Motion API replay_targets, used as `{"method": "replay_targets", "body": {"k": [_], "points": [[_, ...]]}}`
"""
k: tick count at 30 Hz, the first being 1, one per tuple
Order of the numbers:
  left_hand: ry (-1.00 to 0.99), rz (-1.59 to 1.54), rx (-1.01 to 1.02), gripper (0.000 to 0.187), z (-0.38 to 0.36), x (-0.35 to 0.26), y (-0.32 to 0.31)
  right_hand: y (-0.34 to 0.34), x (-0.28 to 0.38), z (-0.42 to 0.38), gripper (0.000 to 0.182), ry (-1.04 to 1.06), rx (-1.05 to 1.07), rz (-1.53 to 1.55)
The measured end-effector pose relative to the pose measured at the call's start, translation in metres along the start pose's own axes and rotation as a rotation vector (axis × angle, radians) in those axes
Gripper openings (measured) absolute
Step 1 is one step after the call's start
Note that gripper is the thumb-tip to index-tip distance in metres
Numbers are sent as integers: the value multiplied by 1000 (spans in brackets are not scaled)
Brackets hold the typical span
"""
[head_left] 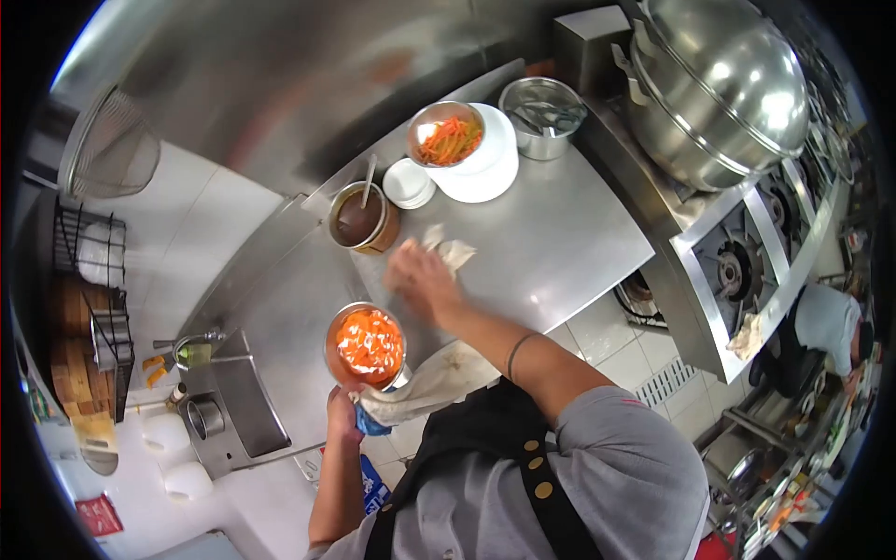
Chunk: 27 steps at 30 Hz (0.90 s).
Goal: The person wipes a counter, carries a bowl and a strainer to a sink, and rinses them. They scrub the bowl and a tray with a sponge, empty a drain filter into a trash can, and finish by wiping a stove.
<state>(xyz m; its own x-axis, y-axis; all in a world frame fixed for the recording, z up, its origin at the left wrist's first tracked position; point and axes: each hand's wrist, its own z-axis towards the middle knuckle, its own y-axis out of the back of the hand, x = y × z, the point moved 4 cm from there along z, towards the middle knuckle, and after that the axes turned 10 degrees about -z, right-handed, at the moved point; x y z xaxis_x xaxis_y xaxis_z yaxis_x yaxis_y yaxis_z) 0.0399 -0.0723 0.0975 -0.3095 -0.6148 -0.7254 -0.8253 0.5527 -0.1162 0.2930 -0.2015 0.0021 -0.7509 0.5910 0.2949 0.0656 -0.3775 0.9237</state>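
My left hand point(345, 413) is closed at the near edge of a metal bowl of glossy orange pieces point(371, 345), with a pale cloth point(425, 392) and something blue beside the fingers. My right hand point(418, 278), blurred by motion, is over the steel counter point(532, 252), next to a crumpled whitish cloth point(455, 254); its fingers are too smeared to read. Just beyond it stands a pot of brown sauce point(358, 220) with a spoon handle sticking out. Small white dishes point(407, 183) are stacked beside that pot.
A bowl of shredded vegetables point(450, 140) rests on white plates point(495, 173), near a metal pot point(543, 117). A sink point(247, 401) lies left; a stove point(737, 266) and large steamer point(719, 93) stand right. Another person point(826, 322) is at far right.
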Motion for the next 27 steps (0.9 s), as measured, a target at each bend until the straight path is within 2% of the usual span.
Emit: {"method": "replay_targets", "body": {"k": [3,5,6,7,8,10,12,14,15,17,18,20,22,27], "points": [[-24,53,18,21,-2,3,29,2,27,-56,60,326,-25,188],[44,-25,60,23,-16,2,14,27,8,-98,59,366,-46,102],[164,-52,128,27,10,16,50,33,-2,-115,59,409,-13,125],[192,-41,142,33,-6,13,21,42,-9,-133,60,457,14,156],[206,-34,148,40,-26,6,-4,61,-26,-147,60,387,21,141],[181,30,202,48,-13,10,-1,98,-80,-155,59,298,118,133],[256,58,212,50,13,20,17,106,-142,-167,59,62,-182,-64],[321,92,233,53,26,23,6,133,-198,-170,50,-172,-210,-76],[326,102,274,52,27,24,-7,142,-214,-173,50,-185,-227,-100],[321,112,353,51,29,30,-42,153,-257,-178,49,-530,-367,-197],[339,102,394,51,24,31,-63,161,-264,-178,49,-533,-391,-222],[349,92,458,50,34,35,-86,167,-273,-182,51,-836,-346,-333],[313,133,448,56,71,44,-96,162,-269,-188,54,-862,-411,-405],[385,105,643,47,120,50,-137,172,-249,-202,51,-867,-463,-361]]}}
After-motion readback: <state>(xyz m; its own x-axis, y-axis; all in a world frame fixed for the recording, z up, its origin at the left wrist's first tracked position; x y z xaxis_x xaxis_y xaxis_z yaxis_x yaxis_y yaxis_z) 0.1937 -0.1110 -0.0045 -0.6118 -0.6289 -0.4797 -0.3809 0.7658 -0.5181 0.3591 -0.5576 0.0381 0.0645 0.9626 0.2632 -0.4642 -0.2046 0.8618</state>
